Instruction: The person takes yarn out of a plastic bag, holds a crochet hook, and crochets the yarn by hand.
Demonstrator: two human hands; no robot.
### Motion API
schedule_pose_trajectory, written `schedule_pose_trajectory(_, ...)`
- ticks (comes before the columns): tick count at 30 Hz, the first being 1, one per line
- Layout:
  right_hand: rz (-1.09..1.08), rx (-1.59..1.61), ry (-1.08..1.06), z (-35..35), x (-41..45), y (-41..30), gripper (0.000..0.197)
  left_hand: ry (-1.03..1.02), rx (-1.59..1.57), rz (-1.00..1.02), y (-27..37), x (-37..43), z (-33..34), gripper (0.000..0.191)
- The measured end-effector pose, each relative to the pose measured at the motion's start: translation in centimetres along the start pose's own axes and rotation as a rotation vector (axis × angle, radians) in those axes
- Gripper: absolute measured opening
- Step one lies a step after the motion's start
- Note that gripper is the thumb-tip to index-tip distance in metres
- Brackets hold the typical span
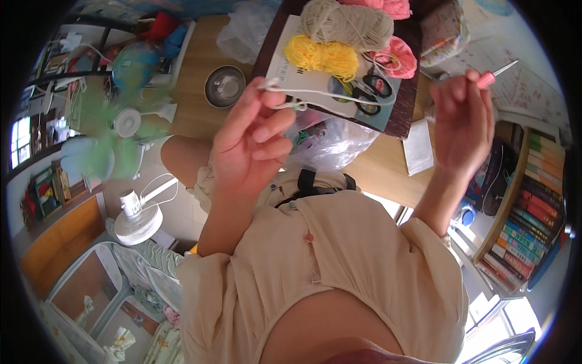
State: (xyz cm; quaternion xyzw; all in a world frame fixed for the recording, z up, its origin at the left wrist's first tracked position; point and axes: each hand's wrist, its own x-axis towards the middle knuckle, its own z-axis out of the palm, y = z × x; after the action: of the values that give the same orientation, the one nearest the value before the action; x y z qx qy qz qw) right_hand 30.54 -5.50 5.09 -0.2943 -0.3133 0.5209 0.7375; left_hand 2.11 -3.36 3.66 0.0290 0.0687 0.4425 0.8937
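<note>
My left hand (252, 141) is raised, its thumb and forefinger pinching a small piece of white yarn (336, 93) with loops hanging beside the fingers. The strand stretches rightward across black-handled scissors (366, 109). In my right hand (461, 120) is a small pink-handled tool (486, 80) with a thin metal shaft pointing up and right; I cannot tell whether its tip is hooked. Beyond the hands, yellow yarn (320, 57), a beige skein (348, 25) and a pink yarn ball (396, 58) lie on a flat printed sheet or box (277, 68).
A dark red board or stool (407, 118) bears the yarn on the wooden table (195, 59). Nearby are a metal bowl (225, 86), a clear plastic bag (334, 141) and a white packet (418, 148). A green-bladed fan (127, 122) stands left, a bookshelf (523, 218) right.
</note>
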Motion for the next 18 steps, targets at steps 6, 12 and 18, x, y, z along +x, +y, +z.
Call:
schedule_pose_trajectory(6,0.207,-0.515,-0.175,6.7,-2.7,0.7,0.011,-0.037,0.119,-0.045,-1.0,0.3,0.7,0.02)
schedule_pose_trajectory(12,0.162,-0.529,-0.237,9.0,-2.9,2.7,0.015,0.11,0.408,0.114,-2.9,0.1,3.2,0.013)
schedule_pose_trajectory(18,0.087,-0.608,-0.159,9.3,-3.6,2.4,0.02,0.204,0.906,0.46,-4.4,-0.2,3.9,0.015)
